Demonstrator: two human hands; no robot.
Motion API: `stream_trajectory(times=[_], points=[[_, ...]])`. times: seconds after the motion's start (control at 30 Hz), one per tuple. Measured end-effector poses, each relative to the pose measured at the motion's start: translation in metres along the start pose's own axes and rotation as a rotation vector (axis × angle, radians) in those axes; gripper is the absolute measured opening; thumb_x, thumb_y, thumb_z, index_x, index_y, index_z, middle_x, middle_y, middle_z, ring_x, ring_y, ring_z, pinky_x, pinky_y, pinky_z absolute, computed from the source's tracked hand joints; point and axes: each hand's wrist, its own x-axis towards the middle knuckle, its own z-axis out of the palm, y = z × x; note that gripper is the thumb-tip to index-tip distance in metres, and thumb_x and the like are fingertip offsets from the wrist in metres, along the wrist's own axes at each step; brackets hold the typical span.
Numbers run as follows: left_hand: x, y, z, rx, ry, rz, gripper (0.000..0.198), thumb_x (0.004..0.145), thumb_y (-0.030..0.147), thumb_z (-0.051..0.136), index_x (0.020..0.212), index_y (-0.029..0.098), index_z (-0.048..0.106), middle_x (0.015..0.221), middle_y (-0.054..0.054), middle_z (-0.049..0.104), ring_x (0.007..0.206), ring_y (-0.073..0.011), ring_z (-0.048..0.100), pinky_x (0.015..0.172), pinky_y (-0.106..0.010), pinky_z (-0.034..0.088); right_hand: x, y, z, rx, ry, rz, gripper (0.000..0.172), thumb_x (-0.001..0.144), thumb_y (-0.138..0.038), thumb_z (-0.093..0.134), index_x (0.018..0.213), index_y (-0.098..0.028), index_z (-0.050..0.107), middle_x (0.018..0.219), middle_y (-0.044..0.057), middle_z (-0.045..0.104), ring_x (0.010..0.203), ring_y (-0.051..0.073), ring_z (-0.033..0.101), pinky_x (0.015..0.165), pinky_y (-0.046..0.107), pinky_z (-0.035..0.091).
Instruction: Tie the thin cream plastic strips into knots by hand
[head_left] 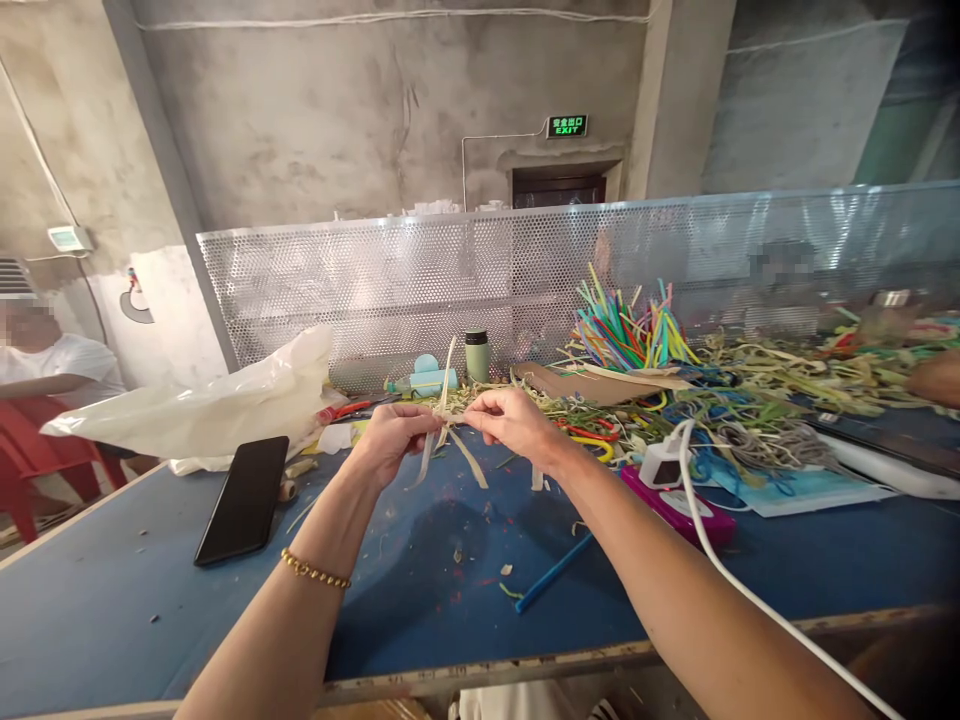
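Pale flat strips of dried leaf or straw (471, 462) cross between my two hands above the blue table. My left hand (395, 435) pinches them from the left with thumb and forefinger, and a gold bead bracelet circles that wrist. My right hand (514, 425) pinches the strips from the other side, fingers curled in. One strip end stands upright between the hands while others hang down. A blue straw-like stick (553, 573) lies on the table below my right forearm.
A black phone (244, 500) and plastic sheeting (202, 395) lie left. Behind the hands stands a green bottle (477, 357). Colourful pipe cleaner-like sticks (630, 325), a magenta power strip (686, 508) and a white cable (705, 540) are right. A perforated metal divider (360, 290) runs behind.
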Motion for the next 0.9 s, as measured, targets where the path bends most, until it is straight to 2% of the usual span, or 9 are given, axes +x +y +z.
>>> stream_trajectory(times=[0.07, 0.17, 0.23, 0.33, 0.4, 0.57, 0.73, 0.8, 0.9], points=[[0.001, 0.0, -0.002, 0.007, 0.023, -0.015, 0.019, 0.058, 0.026, 0.076, 0.053, 0.012, 0.065, 0.047, 0.0, 0.049, 0.043, -0.0063, 0.035, 0.045, -0.026, 0.022, -0.002, -0.003, -0.006, 0.04, -0.031, -0.03, 0.016, 0.081, -0.028, 0.065, 0.075, -0.014, 0.066, 0.055, -0.001, 0.057, 0.049, 0.009, 0.05, 0.049, 0.024, 0.038], [0.0, 0.001, -0.002, 0.0, 0.034, -0.03, 0.019, 0.058, 0.025, 0.076, 0.052, 0.012, 0.063, 0.047, 0.0, 0.049, 0.043, -0.0065, 0.036, 0.045, -0.026, 0.022, -0.007, -0.014, -0.014, 0.208, -0.122, -0.062, 0.023, 0.084, -0.029, 0.064, 0.101, -0.015, 0.066, 0.068, 0.001, 0.064, 0.052, 0.01, 0.056, 0.052, 0.024, 0.044], [-0.002, 0.003, -0.001, -0.017, 0.019, -0.045, 0.02, 0.057, 0.025, 0.077, 0.051, 0.012, 0.062, 0.048, 0.0, 0.05, 0.044, -0.0067, 0.037, 0.045, -0.026, 0.024, -0.011, -0.021, -0.019, 0.312, -0.217, -0.097, 0.022, 0.086, -0.031, 0.063, 0.1, -0.015, 0.067, 0.076, 0.004, 0.069, 0.062, 0.013, 0.063, 0.059, 0.026, 0.049], [-0.004, 0.005, 0.001, -0.042, -0.007, -0.075, 0.022, 0.056, 0.026, 0.078, 0.05, 0.013, 0.062, 0.048, 0.0, 0.049, 0.044, -0.0066, 0.037, 0.046, -0.025, 0.026, -0.014, -0.027, -0.024, 0.411, -0.266, -0.137, 0.021, 0.086, -0.034, 0.064, 0.098, -0.017, 0.068, 0.089, 0.007, 0.073, 0.079, 0.017, 0.068, 0.073, 0.032, 0.053], [-0.004, 0.005, 0.002, -0.05, -0.018, -0.093, 0.021, 0.056, 0.026, 0.078, 0.051, 0.013, 0.062, 0.048, 0.0, 0.05, 0.043, -0.0064, 0.037, 0.045, -0.025, 0.026, -0.013, -0.027, -0.024, 0.404, -0.228, -0.162, 0.02, 0.084, -0.034, 0.067, 0.097, -0.018, 0.069, 0.09, 0.006, 0.073, 0.077, 0.016, 0.067, 0.074, 0.033, 0.053], [-0.003, 0.001, 0.005, -0.005, -0.079, -0.108, 0.024, 0.059, 0.028, 0.077, 0.048, 0.014, 0.061, 0.046, -0.001, 0.051, 0.042, -0.0067, 0.037, 0.044, -0.025, 0.026, -0.011, -0.027, -0.015, 0.369, 0.029, -0.255, 0.016, 0.081, -0.033, 0.07, 0.075, -0.018, 0.069, 0.07, -0.001, 0.061, 0.057, 0.009, 0.053, 0.058, 0.026, 0.047], [-0.008, -0.001, 0.013, 0.145, -0.102, -0.097, 0.022, 0.059, 0.026, 0.075, 0.046, 0.015, 0.061, 0.042, 0.001, 0.047, 0.04, -0.0068, 0.035, 0.042, -0.025, 0.022, -0.011, -0.026, 0.007, 0.457, 0.035, -0.207, 0.022, 0.083, -0.038, 0.066, 0.089, -0.018, 0.068, 0.071, 0.0, 0.062, 0.05, 0.008, 0.051, 0.046, 0.024, 0.043], [-0.011, 0.0, 0.015, 0.193, -0.146, -0.073, 0.02, 0.06, 0.025, 0.073, 0.047, 0.014, 0.063, 0.042, 0.0, 0.048, 0.04, -0.0069, 0.035, 0.043, -0.025, 0.022, -0.008, -0.021, 0.013, 0.36, 0.08, -0.18, 0.024, 0.082, -0.039, 0.066, 0.09, -0.016, 0.069, 0.069, 0.0, 0.061, 0.046, 0.007, 0.046, 0.043, 0.023, 0.038], [-0.013, 0.002, 0.015, 0.201, -0.218, -0.06, 0.017, 0.062, 0.023, 0.073, 0.05, 0.013, 0.066, 0.045, 0.0, 0.051, 0.042, -0.007, 0.037, 0.044, -0.024, 0.024, -0.002, -0.009, 0.016, 0.184, 0.152, -0.135, 0.024, 0.082, -0.038, 0.065, 0.078, -0.014, 0.068, 0.059, -0.001, 0.056, 0.046, 0.007, 0.042, 0.043, 0.023, 0.034]])
